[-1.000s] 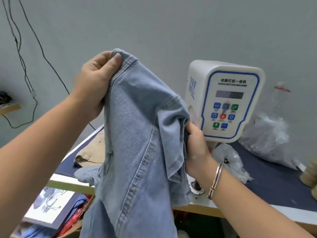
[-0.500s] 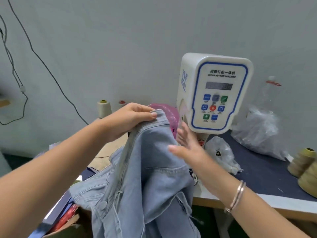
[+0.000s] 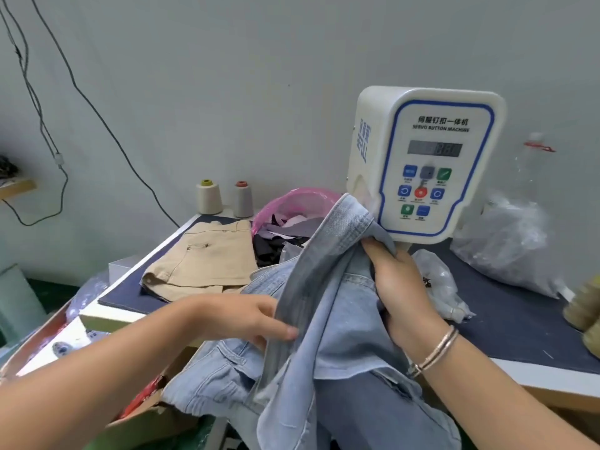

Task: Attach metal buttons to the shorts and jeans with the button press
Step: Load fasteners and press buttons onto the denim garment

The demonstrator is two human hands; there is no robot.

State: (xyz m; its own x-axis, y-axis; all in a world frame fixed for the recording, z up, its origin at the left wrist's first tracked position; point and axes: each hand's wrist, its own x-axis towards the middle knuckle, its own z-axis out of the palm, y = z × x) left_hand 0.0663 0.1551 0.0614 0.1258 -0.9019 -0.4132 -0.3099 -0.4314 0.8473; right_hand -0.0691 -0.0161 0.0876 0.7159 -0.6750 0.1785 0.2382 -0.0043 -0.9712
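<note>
Light blue jeans (image 3: pixel 328 319) hang over the table's front edge, waistband lifted toward the white button press (image 3: pixel 425 164). My right hand (image 3: pixel 396 287) grips the waistband corner just below the press head. My left hand (image 3: pixel 250 319) pinches a fold of the denim lower down, to the left. Beige shorts (image 3: pixel 207 261) lie flat on the dark blue table mat (image 3: pixel 519 316) at the left. The press's lower die is hidden behind the jeans and my right hand.
A pink bag of fabric scraps (image 3: pixel 292 206) sits behind the jeans. Two thread cones (image 3: pixel 224 198) stand at the back left. Clear plastic bags (image 3: pixel 509 248) lie right of the press, more cones (image 3: pixel 584 313) at the right edge. A box (image 3: pixel 146 414) sits below the table front.
The jeans came down from held high in front of me to the table. My right hand now grips the waistband at the press; my left hand slid down the fabric.
</note>
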